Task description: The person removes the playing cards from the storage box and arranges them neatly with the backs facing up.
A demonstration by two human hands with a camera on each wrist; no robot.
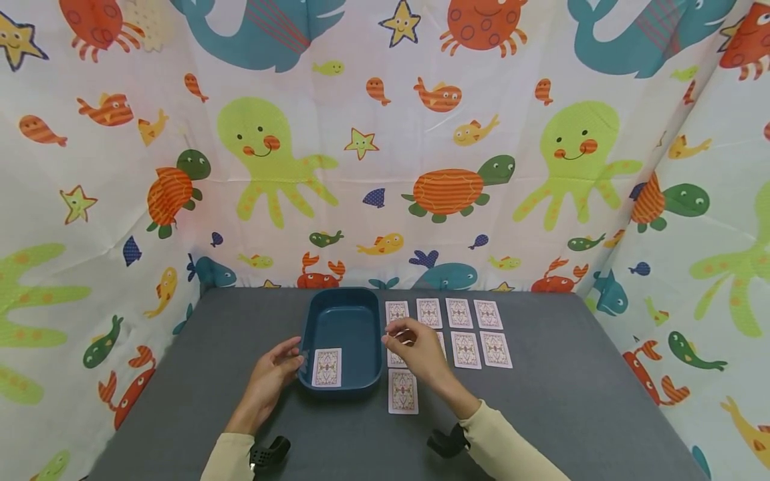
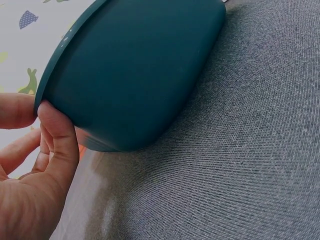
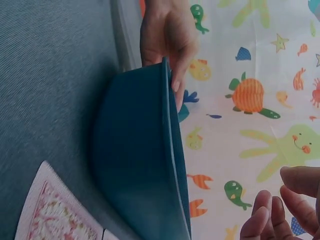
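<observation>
A dark teal plastic tub [image 1: 344, 327] stands on the grey table, with one patterned playing card [image 1: 327, 367] lying back up inside it near the front. My left hand [image 1: 271, 377] grips the tub's left rim; in the left wrist view its thumb [image 2: 56, 120] presses the outer wall just under the lip. To the right of the tub, my right hand [image 1: 424, 351] hovers over the laid-out cards. Its fingers are loosely bent, and in the right wrist view nothing shows between thumb and fingertips. It partly hides cards in the second row.
Several cards lie back up in rows right of the tub, including a far-right card [image 1: 496, 349]. A single card [image 1: 403, 391] sits nearer the front. A curtain [image 1: 361, 180] printed with sea animals hangs behind and along both sides of the grey table [image 1: 541, 414].
</observation>
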